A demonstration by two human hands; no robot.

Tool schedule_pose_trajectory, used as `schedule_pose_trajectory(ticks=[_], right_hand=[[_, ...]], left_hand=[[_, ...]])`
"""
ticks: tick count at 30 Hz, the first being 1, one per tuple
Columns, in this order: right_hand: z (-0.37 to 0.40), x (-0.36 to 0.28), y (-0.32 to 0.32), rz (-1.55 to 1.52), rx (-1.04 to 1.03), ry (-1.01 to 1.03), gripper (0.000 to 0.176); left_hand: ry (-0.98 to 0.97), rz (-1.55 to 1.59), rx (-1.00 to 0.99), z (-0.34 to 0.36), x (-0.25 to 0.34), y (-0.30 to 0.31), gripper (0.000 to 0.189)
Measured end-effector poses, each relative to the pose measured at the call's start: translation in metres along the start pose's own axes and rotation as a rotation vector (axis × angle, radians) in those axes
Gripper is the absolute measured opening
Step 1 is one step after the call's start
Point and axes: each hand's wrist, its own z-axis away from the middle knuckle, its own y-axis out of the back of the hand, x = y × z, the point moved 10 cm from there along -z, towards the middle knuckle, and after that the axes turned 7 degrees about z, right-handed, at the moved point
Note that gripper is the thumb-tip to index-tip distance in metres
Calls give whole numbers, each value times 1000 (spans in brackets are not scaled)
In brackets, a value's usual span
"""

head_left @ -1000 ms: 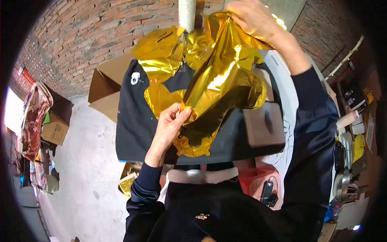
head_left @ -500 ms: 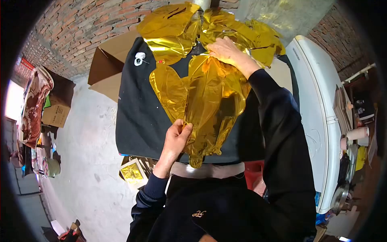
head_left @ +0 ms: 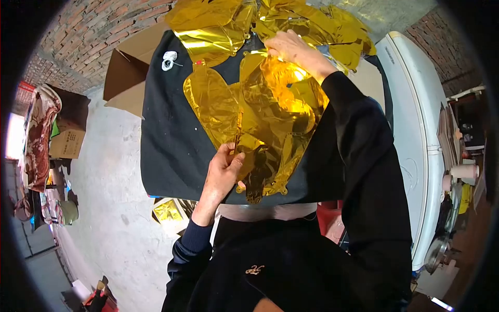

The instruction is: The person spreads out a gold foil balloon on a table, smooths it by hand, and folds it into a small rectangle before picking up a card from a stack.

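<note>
A flat, uninflated gold foil balloon point(head_left: 275, 119) lies over the black cloth point(head_left: 171, 151) in front of me. My left hand point(head_left: 223, 169) pinches its lower left edge between thumb and fingers. Up at its top, my right hand point(head_left: 293, 49) has curled fingers closed on the foil, though the fingertips are partly hidden. Another gold foil piece point(head_left: 208, 104) spreads out to the left, partly under the first. More crumpled gold foil balloons lie at the far side, a left heap point(head_left: 208, 26) and a right heap point(head_left: 327, 39). A small coil of white string point(head_left: 169, 61) rests at the upper left.
An open cardboard box point(head_left: 122, 75) stands behind the table's left corner, before a brick wall point(head_left: 109, 26). A white refrigerator point(head_left: 416, 140) is close on the right. Below the table are a small box with a gold packet point(head_left: 169, 212) and something red point(head_left: 327, 216).
My left hand has lifted the balloon's left edge slightly, and the foil has shifted and creased. My right hand stays at the top edge. The whole view has tilted a little.
</note>
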Motion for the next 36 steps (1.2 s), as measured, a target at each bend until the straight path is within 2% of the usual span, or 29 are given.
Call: schedule_pose_trajectory(ticks=[1, 4, 8, 9, 13, 16, 17, 20, 21, 24, 28, 29, 30, 32, 35, 36], right_hand=[[1, -8, 16, 39, 8, -34, 23], [-22, -19, 20, 205, -186, -104, 23], [-24, -36, 30, 239, 156, 61, 16], [-27, -36, 20, 278, 46, 20, 11], [-25, -42, 11, -17, 141, 12, 24], [-18, -56, 6, 244, 258, 130, 27], [-27, -44, -8, 137, 68, 9, 28], [-23, -48, 5, 42, -9, -77, 30], [-22, -48, 6, 33, -19, -68, 30], [-17, -48, 7, 22, 135, 11, 31], [-21, -41, 0, 25, 68, 11, 34], [-12, -31, -8, 68, 409, 147, 30], [-21, -41, 4, 40, 152, 103, 25], [-24, -45, 10, 40, 87, 82, 22], [-22, -42, -3, -65, 68, 86, 25], [-18, -43, -9, -54, 199, 157, 28]], left_hand=[[4, 3, 5, 1, 1, 0, 29], [51, -24, 24, 7, 11, -2, 31], [37, -26, 22, 8, 7, 0, 32], [31, -31, 29, 9, 10, 0, 32], [41, -139, 46, 12, 17, 1, 36], [104, -175, 24, 18, 22, -1, 40], [122, -193, 22, 19, 19, 0, 42], [77, -325, 21, 26, 31, 4, 42], [60, -374, 29, 27, 33, 7, 43], [69, -383, 24, 31, 38, 11, 42], [118, -388, 13, 34, 43, 6, 41], [123, -370, -5, 35, 43, 3, 41], [113, -331, -17, 37, 42, 1, 42], [111, -295, -13, 39, 40, -2, 43], [112, -305, -40, 41, 40, -5, 42], [109, -322, -42, 42, 38, -6, 41]])
